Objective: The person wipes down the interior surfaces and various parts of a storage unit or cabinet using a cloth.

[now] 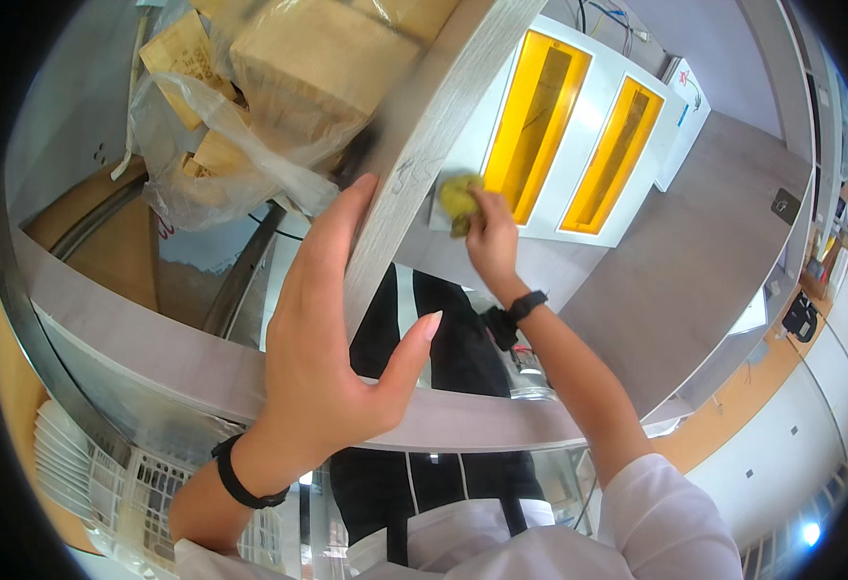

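Note:
My right hand (492, 230) pinches a crumpled yellow-green cloth or sponge (461, 201) against the lower left corner of a white box (569, 156). Two long amber windows (538, 116) run along the front of that box, which is set in a grey wood-look compartment. My left hand (337, 348) straddles the front end of an upright grey wood-grain divider (420, 156). Its fingers lie along the divider's left side, while the thumb stands apart on the right. Nothing is held in the left hand.
Left of the divider, a clear plastic bag (213, 156) holds several brown packages (322, 61). Cables (616, 25) run above the white box. The furniture's curved front edge (482, 417) crosses below my forearms. White plates (61, 457) and a plastic basket (155, 493) sit at lower left.

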### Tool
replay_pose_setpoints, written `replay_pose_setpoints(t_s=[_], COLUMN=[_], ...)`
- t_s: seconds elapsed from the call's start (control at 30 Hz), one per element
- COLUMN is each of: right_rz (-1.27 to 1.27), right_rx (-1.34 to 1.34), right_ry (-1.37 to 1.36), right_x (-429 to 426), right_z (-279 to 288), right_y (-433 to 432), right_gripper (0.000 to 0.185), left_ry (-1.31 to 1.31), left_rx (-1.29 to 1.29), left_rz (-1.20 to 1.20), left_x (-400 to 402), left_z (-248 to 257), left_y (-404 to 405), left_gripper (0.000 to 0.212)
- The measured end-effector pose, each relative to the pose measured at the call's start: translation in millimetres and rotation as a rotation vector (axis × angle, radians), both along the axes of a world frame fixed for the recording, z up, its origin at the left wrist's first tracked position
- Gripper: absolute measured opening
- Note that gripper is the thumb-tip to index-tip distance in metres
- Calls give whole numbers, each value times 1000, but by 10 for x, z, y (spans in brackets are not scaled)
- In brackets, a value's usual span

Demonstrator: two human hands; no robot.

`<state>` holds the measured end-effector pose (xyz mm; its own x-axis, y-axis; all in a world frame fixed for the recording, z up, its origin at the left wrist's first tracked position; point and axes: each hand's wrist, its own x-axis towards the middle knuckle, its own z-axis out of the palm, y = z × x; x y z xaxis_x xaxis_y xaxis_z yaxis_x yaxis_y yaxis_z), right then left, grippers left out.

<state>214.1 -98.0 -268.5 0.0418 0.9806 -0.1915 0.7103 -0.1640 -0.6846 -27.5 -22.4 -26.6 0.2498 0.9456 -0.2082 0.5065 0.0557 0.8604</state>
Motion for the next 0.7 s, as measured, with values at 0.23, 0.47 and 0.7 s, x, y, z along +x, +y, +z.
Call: replay_pose_setpoints(t_s=[0.23,0.47,0.7], right_rz=[-135,235,-156], right_rx=[75,-185,200], right_ry=[-82,-47,-97], right_x=[58,184,112], right_z=[-229,-206,-107], right_y=[630,-103,1182], right_gripper=[40,48,41], left_ry=[-2,-10,-3], left_rx=[3,-23,-8], left_rz=[-5,-5,0], left_x=[10,8,-15], left_z=[3,37,18], left_y=[7,25,12], left_gripper=[83,83,83])
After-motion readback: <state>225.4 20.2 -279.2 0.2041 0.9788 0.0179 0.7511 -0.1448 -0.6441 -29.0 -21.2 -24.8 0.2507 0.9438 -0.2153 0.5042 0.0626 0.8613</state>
